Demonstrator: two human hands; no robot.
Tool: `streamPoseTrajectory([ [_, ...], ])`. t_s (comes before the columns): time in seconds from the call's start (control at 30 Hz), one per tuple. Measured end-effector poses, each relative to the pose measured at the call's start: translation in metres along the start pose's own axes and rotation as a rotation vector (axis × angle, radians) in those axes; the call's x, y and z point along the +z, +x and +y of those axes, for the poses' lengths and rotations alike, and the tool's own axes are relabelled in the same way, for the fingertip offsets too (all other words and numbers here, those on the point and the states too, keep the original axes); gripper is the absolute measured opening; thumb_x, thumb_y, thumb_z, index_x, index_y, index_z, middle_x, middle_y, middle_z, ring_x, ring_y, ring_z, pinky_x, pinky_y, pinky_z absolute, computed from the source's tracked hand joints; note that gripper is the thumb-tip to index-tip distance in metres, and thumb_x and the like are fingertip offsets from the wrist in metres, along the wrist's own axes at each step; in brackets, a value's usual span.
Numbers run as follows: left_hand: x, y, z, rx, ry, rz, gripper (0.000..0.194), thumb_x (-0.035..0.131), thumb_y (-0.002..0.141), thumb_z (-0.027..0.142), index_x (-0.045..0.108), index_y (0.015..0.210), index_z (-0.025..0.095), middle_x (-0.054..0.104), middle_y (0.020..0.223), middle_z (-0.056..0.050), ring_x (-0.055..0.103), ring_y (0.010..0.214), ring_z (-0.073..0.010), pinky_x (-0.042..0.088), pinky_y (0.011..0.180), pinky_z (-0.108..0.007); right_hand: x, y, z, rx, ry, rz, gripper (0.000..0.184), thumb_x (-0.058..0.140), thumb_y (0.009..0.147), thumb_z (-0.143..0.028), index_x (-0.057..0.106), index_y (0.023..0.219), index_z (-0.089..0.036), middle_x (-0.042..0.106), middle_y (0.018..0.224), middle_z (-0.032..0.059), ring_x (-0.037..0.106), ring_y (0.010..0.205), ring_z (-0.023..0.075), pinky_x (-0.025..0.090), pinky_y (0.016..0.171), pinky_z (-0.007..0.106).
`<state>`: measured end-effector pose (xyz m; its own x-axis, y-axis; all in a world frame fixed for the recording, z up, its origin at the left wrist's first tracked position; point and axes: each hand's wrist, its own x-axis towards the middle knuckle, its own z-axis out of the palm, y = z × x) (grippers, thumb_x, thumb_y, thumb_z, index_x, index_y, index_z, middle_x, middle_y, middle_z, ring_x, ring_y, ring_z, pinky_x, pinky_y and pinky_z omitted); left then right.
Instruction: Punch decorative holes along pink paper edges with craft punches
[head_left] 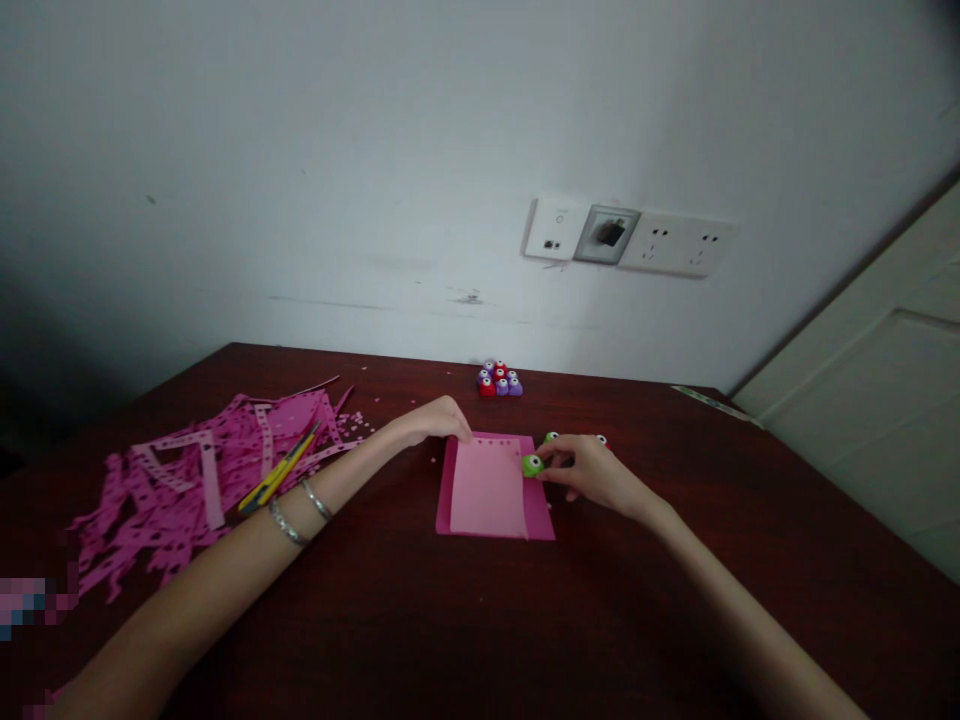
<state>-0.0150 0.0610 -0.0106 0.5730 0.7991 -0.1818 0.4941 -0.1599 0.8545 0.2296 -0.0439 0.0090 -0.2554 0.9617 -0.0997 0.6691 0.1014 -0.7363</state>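
Note:
A light pink sheet of paper, with a row of small punched holes along its top edge, lies on a darker pink sheet. At the upper left corner, my left hand is closed, its fingertips gripping the paper's edge. My right hand pinches a small green craft punch with a white top. This punch sits at the light sheet's right edge, near the upper corner. Behind my right hand, another green punch and a red one are partly hidden.
Several red and purple punches cluster near the wall. On the left lies a heap of pink perforated paper strips, with a yellow utility knife on it. A wall socket panel is above the dark wooden table.

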Motion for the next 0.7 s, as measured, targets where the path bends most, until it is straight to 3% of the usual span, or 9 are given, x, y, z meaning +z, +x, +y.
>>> streamPoseTrajectory([
  [0.7,0.0003,0.0002,0.0007,-0.031,0.005,0.042,0.014,0.063,0.055,0.019,0.071,0.066,0.013,0.065,0.062,-0.005,0.05,0.057,-0.011,0.034,0.054,-0.025,-0.0028,-0.0028,-0.0075,0.026,-0.005,0.031,0.018,0.064,0.073,-0.022,0.064,0.089,-0.014,0.062,0.07,0.0015,0.055,0.043,0.0061,0.048,0.035,0.015],
])
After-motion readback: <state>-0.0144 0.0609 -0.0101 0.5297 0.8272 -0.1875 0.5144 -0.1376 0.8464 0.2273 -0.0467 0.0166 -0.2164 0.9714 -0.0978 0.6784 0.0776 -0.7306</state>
